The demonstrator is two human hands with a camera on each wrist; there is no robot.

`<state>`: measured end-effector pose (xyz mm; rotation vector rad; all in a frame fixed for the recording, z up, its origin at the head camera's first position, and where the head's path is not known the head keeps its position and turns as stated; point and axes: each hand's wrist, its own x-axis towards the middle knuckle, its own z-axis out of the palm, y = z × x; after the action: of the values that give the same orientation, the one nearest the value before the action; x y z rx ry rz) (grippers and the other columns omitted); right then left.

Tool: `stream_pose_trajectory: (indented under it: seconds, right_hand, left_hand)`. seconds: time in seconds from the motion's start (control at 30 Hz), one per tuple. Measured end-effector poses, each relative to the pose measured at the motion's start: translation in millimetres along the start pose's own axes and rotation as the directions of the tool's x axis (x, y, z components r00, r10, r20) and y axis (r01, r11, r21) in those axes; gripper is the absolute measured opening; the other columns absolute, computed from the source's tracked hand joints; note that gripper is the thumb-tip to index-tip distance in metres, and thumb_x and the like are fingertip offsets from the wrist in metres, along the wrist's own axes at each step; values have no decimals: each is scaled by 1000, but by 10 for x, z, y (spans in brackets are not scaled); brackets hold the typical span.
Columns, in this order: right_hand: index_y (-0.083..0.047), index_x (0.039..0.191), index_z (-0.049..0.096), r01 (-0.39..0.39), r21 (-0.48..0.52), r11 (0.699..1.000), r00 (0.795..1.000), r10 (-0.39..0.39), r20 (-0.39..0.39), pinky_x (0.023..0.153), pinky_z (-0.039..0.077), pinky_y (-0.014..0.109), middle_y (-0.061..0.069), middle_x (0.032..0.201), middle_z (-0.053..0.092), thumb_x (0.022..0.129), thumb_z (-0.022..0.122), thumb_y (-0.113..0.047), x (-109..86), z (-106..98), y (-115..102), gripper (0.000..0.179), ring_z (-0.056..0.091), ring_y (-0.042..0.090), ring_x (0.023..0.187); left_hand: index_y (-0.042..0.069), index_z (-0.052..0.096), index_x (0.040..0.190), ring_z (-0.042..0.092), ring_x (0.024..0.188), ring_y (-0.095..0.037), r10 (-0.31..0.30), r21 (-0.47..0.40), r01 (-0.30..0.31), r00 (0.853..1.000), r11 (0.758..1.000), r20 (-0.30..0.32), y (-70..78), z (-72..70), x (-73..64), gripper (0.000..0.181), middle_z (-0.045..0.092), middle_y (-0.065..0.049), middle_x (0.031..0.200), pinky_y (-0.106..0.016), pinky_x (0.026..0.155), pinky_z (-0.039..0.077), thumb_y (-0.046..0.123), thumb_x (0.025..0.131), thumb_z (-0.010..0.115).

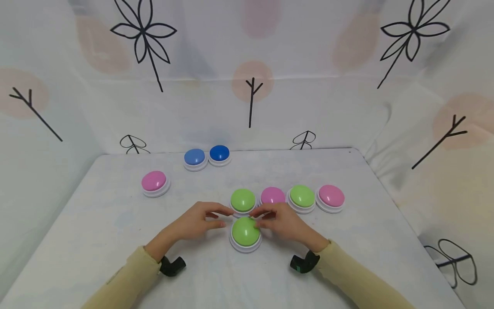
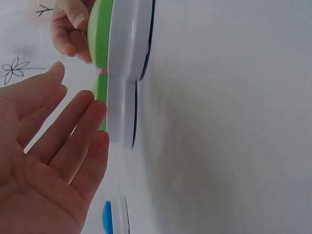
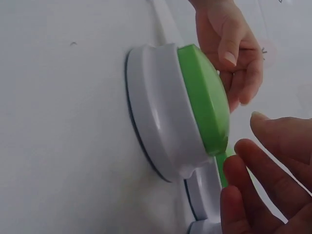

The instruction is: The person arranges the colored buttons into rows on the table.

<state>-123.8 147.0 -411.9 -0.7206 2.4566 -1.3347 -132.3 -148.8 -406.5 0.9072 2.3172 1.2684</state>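
Observation:
A round green push button [image 1: 245, 232] on a white base sits on the table in front of me, with a second green button [image 1: 243, 200] right behind it. My left hand [image 1: 197, 221] hovers at the left of this pair, fingers loosely bent and nothing held; the left wrist view has its fingertips right by the rear button. From the other side my right hand [image 1: 283, 221] reaches in, its thumb overlapping the front button's edge in the head view. In the right wrist view, its relaxed fingers [image 3: 239, 170] hold nothing. That hand partly hides a pink button [image 1: 272, 195].
Another green button [image 1: 302, 196] and a pink button [image 1: 331, 195] continue the row to the right. One pink button [image 1: 154, 181] stands at the left. Two blue buttons, one lighter [image 1: 194, 157] and one darker [image 1: 219, 153], are near the table's back edge, before a patterned cloth [image 1: 200, 111].

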Motion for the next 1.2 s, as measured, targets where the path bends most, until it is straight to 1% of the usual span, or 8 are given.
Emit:
stream_pose_trajectory:
  seconds: [0.1,0.3,0.6,0.77,0.87,1.07,1.13,1.2]
  right_hand:
    - [-16,117,73,-8,2,1000,1000,8,-5,86,54,29,-10,105,71,90,75,-16,61,-4,-63,27,65,11,99]
    - [-13,118,72,41,2,999,999,-41,-4,83,54,31,-11,98,71,92,73,-20,257,55,-180,27,63,10,94]
    - [-9,125,69,55,33,998,995,-57,77,84,54,27,-12,99,71,93,72,-16,745,213,-388,33,62,10,95]
    - [-8,127,67,85,62,994,991,-91,95,84,53,25,0,105,72,92,72,-14,1044,317,-471,36,63,9,94]
    - [-11,131,64,95,88,992,991,-103,88,83,53,24,7,114,71,90,75,-13,1204,397,-501,42,64,8,96]
    - [-16,141,55,44,126,991,996,-53,66,77,54,25,11,124,64,87,79,-16,1488,592,-562,59,63,9,95]
    - [-17,142,53,25,130,991,997,-33,63,75,54,24,12,124,62,86,80,-17,1583,667,-571,62,63,9,94]
    - [-18,143,52,7,143,990,998,-16,61,74,54,23,12,123,60,86,81,-18,1677,745,-572,64,62,8,93]
  left_hand:
    - [11,65,131,60,119,-18,-16,3,16,1000,1000,-25,-30,-75,-48,35,66,-3,127,-40,99,50,20,97,67]
    - [11,65,129,62,114,-17,-77,21,79,991,997,-108,-94,-276,-164,34,68,-2,123,-35,96,51,21,98,66]
    - [10,65,128,62,113,-20,-161,32,176,950,984,-268,-292,-612,-407,33,68,-6,122,-25,92,51,24,98,66]
    - [8,65,128,63,112,-22,-174,45,202,922,978,-345,-346,-792,-532,33,67,-9,124,-19,90,50,21,98,66]
    - [7,65,127,63,111,-23,-180,85,231,900,969,-398,-376,-892,-610,33,67,-11,124,-20,90,50,22,98,66]
    - [6,61,131,58,116,-30,-219,120,322,830,939,-513,-490,-1064,-743,38,63,-14,128,-47,98,50,29,100,63]
    - [7,60,133,54,119,-31,-223,118,339,806,933,-548,-550,-1108,-774,39,60,-14,131,-45,99,49,28,100,62]
    - [8,59,134,51,123,-32,-225,111,348,786,931,-576,-604,-1144,-801,39,58,-14,135,-34,98,48,27,101,61]
